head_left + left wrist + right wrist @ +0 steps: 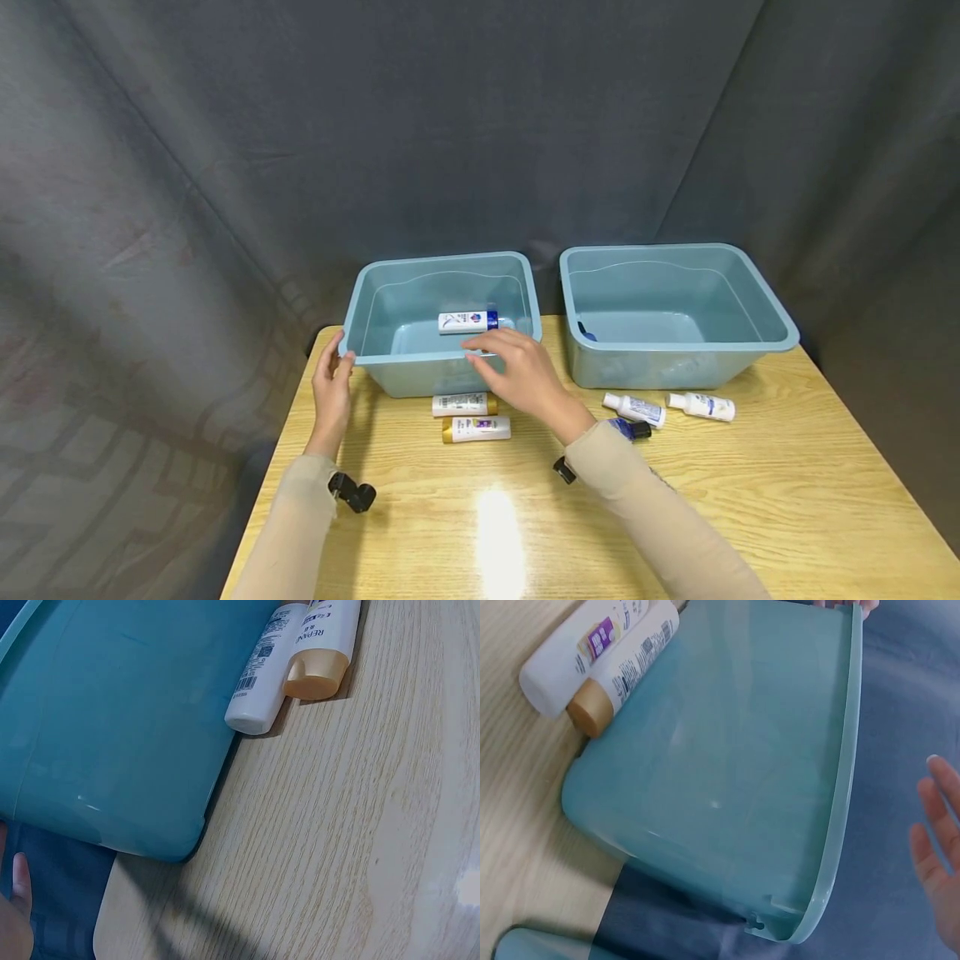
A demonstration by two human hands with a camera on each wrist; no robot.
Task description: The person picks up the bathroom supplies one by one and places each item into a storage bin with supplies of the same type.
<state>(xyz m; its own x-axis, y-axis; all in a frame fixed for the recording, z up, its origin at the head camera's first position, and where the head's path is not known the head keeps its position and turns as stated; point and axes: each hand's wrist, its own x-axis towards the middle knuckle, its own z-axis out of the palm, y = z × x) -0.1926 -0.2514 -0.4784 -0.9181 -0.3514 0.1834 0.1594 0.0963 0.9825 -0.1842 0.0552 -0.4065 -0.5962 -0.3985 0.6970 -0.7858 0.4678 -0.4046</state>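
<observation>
My left hand (331, 404) is at the front left corner of the left blue plastic bin (412, 360), its fingers and thumb right at the rim. My right hand (525, 375) hovers over the bin's front rim near the right end, fingers loosely bent and nothing in them. In the right wrist view that hand (941, 847) shows apart from the rim. Inside the left bin lies a white bottle with a blue cap (462, 322). Two white bottles with gold caps, one nearer the bin (459, 405) and one nearer me (486, 429), lie side by side before it.
To the right stands a second blue bin (675, 367), with a dark blue item (587, 332) partly hidden inside. Before it lie two small white bottles (637, 411) (705, 406). My right sleeve partly covers a blue bottle with a black cap (640, 430). Behind hangs a dark curtain (450, 125).
</observation>
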